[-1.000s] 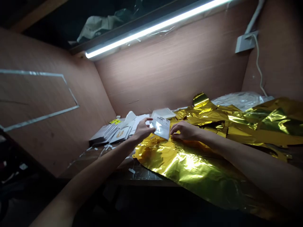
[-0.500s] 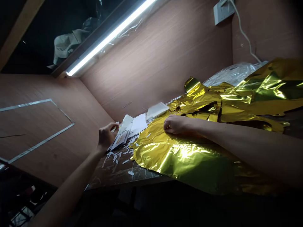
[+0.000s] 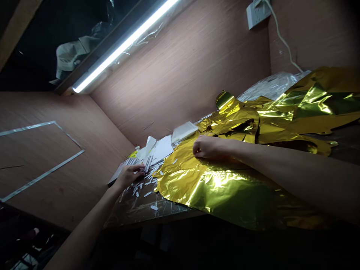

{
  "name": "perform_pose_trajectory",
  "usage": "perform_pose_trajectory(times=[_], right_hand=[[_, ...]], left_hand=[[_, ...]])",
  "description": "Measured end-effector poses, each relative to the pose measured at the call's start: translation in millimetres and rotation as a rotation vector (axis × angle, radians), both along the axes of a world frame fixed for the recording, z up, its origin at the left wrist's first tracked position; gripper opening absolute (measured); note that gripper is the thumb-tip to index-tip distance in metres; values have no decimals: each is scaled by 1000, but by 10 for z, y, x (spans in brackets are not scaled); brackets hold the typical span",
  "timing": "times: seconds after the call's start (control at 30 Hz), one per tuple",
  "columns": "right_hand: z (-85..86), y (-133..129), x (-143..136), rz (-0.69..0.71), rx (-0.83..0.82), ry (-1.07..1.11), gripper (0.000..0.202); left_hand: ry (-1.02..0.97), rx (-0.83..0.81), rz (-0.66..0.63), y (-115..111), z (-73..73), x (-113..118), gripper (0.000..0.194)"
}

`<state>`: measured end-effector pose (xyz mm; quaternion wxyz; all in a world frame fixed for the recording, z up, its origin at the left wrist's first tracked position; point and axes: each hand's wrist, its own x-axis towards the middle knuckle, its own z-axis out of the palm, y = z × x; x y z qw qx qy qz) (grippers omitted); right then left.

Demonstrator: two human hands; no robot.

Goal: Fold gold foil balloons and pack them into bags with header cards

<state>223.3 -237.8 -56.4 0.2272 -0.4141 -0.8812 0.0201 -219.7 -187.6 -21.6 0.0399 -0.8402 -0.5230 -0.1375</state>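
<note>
A flat gold foil balloon [image 3: 225, 187] lies across the bench and hangs over its front edge. My right hand [image 3: 204, 147] is closed at the foil, its fingers curled down; the pinch itself is hidden. To the left, my left hand [image 3: 131, 174] has thumb and fingers closed at the edge of a small grey-and-white striped piece [image 3: 148, 164]. Beside it are white paper sheets [image 3: 163, 149] and a pale flat packet [image 3: 184, 132]. Small white strips [image 3: 148, 194] are scattered on the dark bench top below the left hand.
More crumpled gold foil [image 3: 298, 112] is heaped at the right. Behind it sits a clear plastic bag [image 3: 271, 87]. A lit tube lamp [image 3: 126, 47] runs overhead along the wooden back wall [image 3: 180, 78]. A socket box [image 3: 258, 14] with a white cable is mounted above.
My left hand has come down and to the right, from above the cards onto the striped piece. My right hand stays on the foil. The view has shifted slightly.
</note>
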Motion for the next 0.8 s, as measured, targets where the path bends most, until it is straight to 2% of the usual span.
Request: perform_pose_trajectory(times=[0.13, 0.23, 0.3, 0.43, 0.53, 0.6, 0.7, 0.8], right_hand=[[33, -23, 14, -8, -31, -31, 17], [19, -3, 24, -14, -32, -35, 16], [11, 9, 28, -15, -34, -36, 16], [23, 3, 34, -7, -36, -35, 17], [20, -7, 28, -6, -34, -23, 16], [2, 1, 20, -3, -26, -13, 16], [-19, 45, 28, -6, -32, 28, 15], [10, 122, 104, -38, -43, 254, 15]], left_hand=[[98, -17, -167, 123, 3, -64, 55], [161, -26, -272, 187, 42, -95, 48], [171, -23, -274, 203, 96, -121, 39], [107, 72, -195, 159, 207, -158, 24], [81, 157, -171, 108, 205, -148, 19], [113, 137, -200, 83, 161, -122, 21], [201, 6, -267, 52, 100, -45, 32], [250, -21, -280, 6, 100, 104, 40]])
